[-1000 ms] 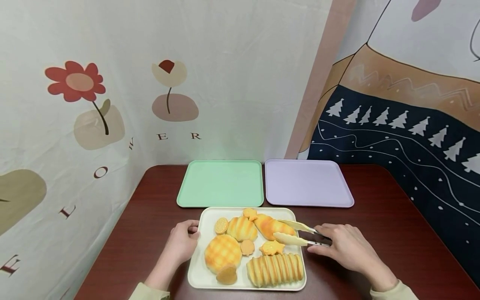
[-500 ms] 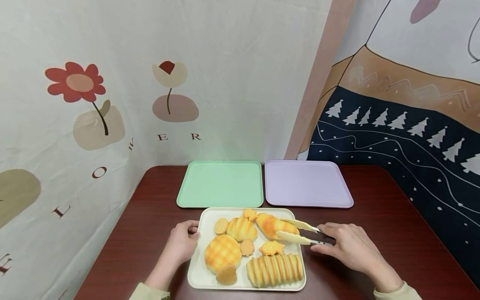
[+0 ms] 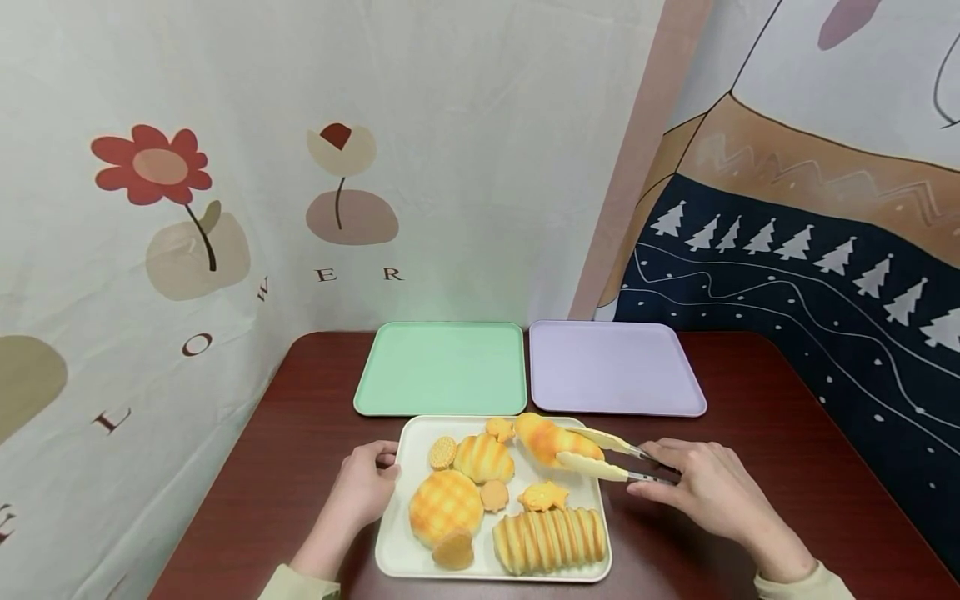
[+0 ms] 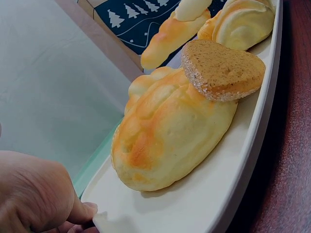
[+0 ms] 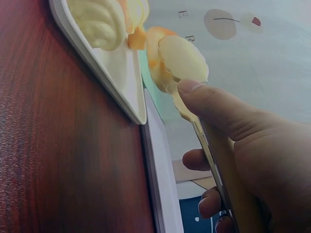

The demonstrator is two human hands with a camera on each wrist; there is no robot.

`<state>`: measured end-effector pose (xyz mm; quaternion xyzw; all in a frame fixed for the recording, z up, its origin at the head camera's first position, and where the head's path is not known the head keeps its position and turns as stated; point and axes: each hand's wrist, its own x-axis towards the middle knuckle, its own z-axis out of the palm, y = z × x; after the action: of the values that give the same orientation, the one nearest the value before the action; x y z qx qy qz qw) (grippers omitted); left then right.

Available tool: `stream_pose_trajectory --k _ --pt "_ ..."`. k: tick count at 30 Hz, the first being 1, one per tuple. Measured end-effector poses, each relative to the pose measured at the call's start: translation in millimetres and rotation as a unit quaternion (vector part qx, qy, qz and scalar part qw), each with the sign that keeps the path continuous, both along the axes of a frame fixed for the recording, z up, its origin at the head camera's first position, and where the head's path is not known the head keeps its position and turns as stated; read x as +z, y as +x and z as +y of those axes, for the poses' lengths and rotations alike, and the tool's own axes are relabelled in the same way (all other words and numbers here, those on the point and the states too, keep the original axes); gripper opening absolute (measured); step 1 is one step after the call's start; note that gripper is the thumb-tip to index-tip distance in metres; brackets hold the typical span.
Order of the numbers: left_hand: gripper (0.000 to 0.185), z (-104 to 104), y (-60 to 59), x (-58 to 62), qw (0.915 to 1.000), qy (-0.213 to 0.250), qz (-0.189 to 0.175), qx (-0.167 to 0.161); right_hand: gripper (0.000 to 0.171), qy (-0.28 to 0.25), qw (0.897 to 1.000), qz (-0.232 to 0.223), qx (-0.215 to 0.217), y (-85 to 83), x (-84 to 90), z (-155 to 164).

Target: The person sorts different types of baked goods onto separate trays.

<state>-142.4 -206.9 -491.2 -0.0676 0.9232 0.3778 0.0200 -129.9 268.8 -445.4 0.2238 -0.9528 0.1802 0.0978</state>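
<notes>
My left hand (image 3: 365,485) pinches the left rim of the white tray (image 3: 388,546), its thumb (image 4: 83,211) right at the edge in the left wrist view. My right hand (image 3: 708,492) grips metal-handled tongs (image 3: 596,467) with pale scalloped tips. Between those tips is a long browned bread roll (image 3: 546,435), raised over the tray's back right corner. On the tray lie a round checkered bun (image 3: 446,504), a striped roll (image 3: 485,458), a long sliced loaf (image 3: 551,540), a fish-shaped biscuit (image 3: 543,497) and several small biscuits. A brown heart-shaped biscuit (image 4: 223,70) leans on the round bun.
Behind the white tray, a green tray (image 3: 442,368) and a purple tray (image 3: 615,367) lie side by side on the dark red table (image 3: 277,467). A printed cloth (image 3: 480,167) hangs along the table's back and sides.
The roll has risen off the tray in the tongs and shifted slightly right and back. My right hand has moved a little to the right; my left hand has stayed at the rim.
</notes>
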Motion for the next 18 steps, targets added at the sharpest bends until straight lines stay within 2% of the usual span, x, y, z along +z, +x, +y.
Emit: stream_pose_trajectory --k 7,18 --pt "0.028 -0.4 0.7 1.2 1.0000 -0.003 -0.005 0.003 0.044 0.002 1.000 0.000 -0.002 -3.9 6.6 -1.1" --pt "0.029 -0.1 0.2 0.6 1.0000 -0.007 -0.007 0.003 0.043 -0.011 0.998 0.050 0.025 -11.9 13.6 1.8"
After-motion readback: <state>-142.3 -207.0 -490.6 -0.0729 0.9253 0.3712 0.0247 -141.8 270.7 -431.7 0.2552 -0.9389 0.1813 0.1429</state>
